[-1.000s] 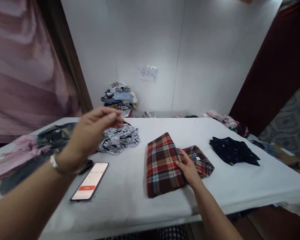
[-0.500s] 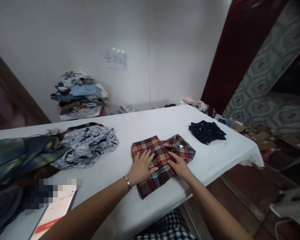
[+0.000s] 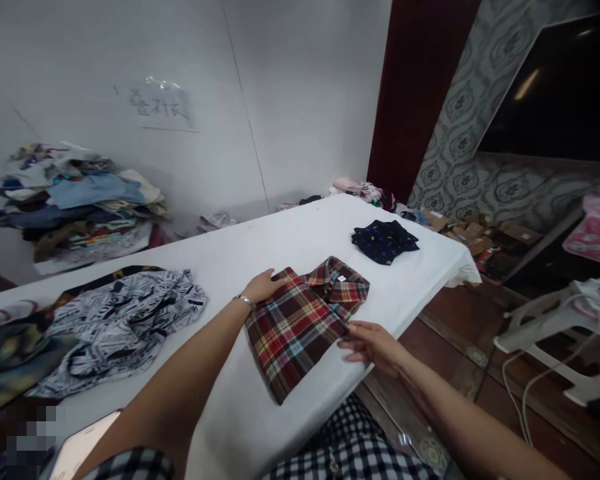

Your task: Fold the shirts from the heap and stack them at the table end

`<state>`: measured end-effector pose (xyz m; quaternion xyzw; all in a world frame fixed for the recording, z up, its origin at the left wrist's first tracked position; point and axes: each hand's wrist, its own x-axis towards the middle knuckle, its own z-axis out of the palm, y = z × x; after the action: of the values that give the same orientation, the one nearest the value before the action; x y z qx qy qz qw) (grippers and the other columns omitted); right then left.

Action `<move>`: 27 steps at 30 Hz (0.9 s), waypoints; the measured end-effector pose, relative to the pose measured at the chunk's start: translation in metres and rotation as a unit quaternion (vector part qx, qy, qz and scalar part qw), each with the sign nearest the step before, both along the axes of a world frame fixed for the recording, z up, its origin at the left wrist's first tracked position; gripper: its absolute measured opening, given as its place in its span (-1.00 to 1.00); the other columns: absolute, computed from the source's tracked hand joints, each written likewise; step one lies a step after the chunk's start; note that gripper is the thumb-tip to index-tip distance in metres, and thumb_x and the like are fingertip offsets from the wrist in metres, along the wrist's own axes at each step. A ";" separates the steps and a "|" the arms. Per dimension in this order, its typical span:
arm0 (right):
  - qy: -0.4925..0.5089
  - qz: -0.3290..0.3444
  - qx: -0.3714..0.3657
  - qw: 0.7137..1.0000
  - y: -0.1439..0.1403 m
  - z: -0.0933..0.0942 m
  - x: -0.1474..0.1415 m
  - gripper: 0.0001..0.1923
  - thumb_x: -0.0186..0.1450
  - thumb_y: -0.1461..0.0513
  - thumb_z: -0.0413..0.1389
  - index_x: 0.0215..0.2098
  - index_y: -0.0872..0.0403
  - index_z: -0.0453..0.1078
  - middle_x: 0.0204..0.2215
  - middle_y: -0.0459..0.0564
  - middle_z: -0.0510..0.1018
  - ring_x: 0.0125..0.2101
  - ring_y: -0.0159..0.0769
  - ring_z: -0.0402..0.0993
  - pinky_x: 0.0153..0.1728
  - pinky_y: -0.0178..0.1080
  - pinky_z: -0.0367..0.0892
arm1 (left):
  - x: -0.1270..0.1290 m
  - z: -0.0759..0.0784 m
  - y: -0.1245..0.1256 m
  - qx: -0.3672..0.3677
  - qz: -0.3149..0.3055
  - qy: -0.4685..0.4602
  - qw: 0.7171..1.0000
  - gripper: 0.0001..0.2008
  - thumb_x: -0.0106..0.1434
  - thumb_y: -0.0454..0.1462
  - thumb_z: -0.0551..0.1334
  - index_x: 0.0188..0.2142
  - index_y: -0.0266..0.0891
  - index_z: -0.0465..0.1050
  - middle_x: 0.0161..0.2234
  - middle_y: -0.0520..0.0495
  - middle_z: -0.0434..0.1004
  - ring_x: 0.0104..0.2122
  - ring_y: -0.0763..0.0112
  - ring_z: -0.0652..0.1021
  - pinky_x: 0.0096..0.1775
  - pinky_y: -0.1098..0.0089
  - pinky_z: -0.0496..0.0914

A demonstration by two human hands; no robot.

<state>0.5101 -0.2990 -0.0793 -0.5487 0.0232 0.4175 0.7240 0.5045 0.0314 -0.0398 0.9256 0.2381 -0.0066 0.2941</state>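
Squaring up a folded plaid shirt mid-counter: left hand flat, open on its far-left edge; right hand open, fingertips at near-right edge, gripping nothing. Next probably calls for smoothing. Navy shirt lies far right.

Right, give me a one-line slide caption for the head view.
Left hand and right hand flank a folded plaid shirt on a white table.

A folded plaid shirt on the white surface is touched at opposite edges by the left hand and right hand.
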 end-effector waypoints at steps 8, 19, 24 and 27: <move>0.018 -0.003 0.095 0.995 0.040 -0.003 -0.013 -0.69 0.10 0.10 0.31 -0.26 0.08 0.44 -0.22 0.04 0.63 -0.24 -0.22 0.57 -0.14 -0.13 0.46 | 0.016 0.021 -0.012 -0.325 -0.037 0.105 0.939 -0.56 -0.18 0.05 0.41 -0.44 -0.27 0.58 -0.34 -0.26 0.66 -0.34 0.02 0.62 -0.29 0.15 0.49; -0.348 -0.023 0.175 0.921 0.114 0.137 0.067 -0.65 0.00 0.24 0.30 -0.22 0.10 0.49 -0.33 -0.12 0.61 -0.23 -0.23 0.53 -0.04 -0.08 0.37 | -0.062 0.154 0.034 -0.315 -0.013 -0.351 0.882 -0.70 -0.10 -0.20 0.43 -0.33 -0.25 0.55 -0.34 -0.11 0.63 -0.27 0.23 0.59 -0.10 0.22 0.47; -0.468 0.032 0.118 0.875 0.113 0.104 0.060 -0.73 0.06 0.23 0.24 -0.24 0.05 0.52 -0.30 -0.14 0.59 -0.21 -0.25 0.48 -0.05 -0.13 0.34 | -0.143 0.110 0.013 -0.160 0.024 -0.289 0.943 -0.74 -0.10 -0.21 0.42 -0.37 -0.17 0.51 -0.37 0.01 0.60 -0.30 0.26 0.57 -0.14 0.28 0.46; -0.475 0.126 0.045 0.870 0.091 0.035 0.035 -0.78 0.11 0.25 0.18 -0.25 0.04 0.54 -0.31 -0.11 0.61 -0.23 -0.22 0.48 -0.08 -0.15 0.34 | -0.189 0.047 -0.017 -0.174 -0.006 -0.184 0.967 -0.75 0.00 -0.19 0.34 -0.28 -0.16 0.53 -0.27 -0.05 0.61 -0.24 0.21 0.57 -0.14 0.25 0.46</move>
<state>0.5449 -0.2075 -0.0442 -0.6456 -0.4119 0.1942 0.6131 0.3154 0.0142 0.0068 0.8470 0.1699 0.1205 0.4891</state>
